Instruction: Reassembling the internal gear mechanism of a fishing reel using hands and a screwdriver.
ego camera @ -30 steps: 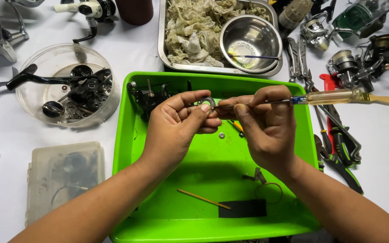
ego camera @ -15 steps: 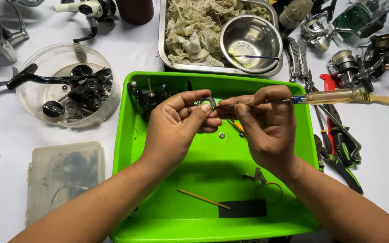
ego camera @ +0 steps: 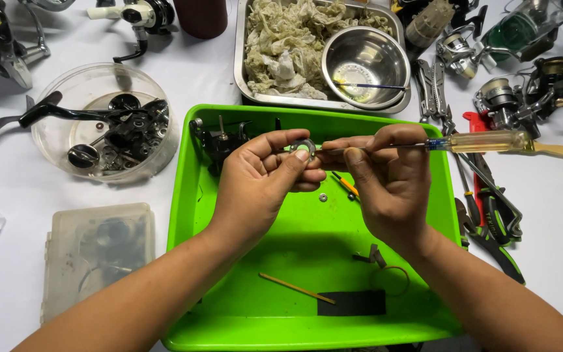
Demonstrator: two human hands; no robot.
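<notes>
Scene: a fishing reel is seen taken apart over a green tray (ego camera: pixel 193 215) on a white table, viewed from above.
Left hand: the left hand (ego camera: pixel 259 182) is closed in a pinch, and a small metal ring (ego camera: pixel 302 146) is held up between thumb and fingertips above the tray.
Right hand: the right hand (ego camera: pixel 389 179) is closed around a screwdriver (ego camera: pixel 483 141) with a clear yellow handle; its tip is brought to the ring, though whether the two touch cannot be told.
Ring: it is held in the air over the middle of the tray, just beside the right fingertips.
Done so far: judged from the layout, stripping is well advanced. Dark reel parts are gathered in a round clear bowl (ego camera: pixel 102 124), a dark reel body (ego camera: pixel 219 140) is left at the tray's far left corner, and a tiny gear (ego camera: pixel 322 197) is lying loose on the tray floor.
Left to do: the ring is being worked on, and no rebuilt reel is seen in the tray, so reassembly appears not yet begun.
Around: a steel pan of stained rags (ego camera: pixel 281 45), a steel bowl (ego camera: pixel 366 58) and pliers (ego camera: pixel 493 221) are laid near.
</notes>
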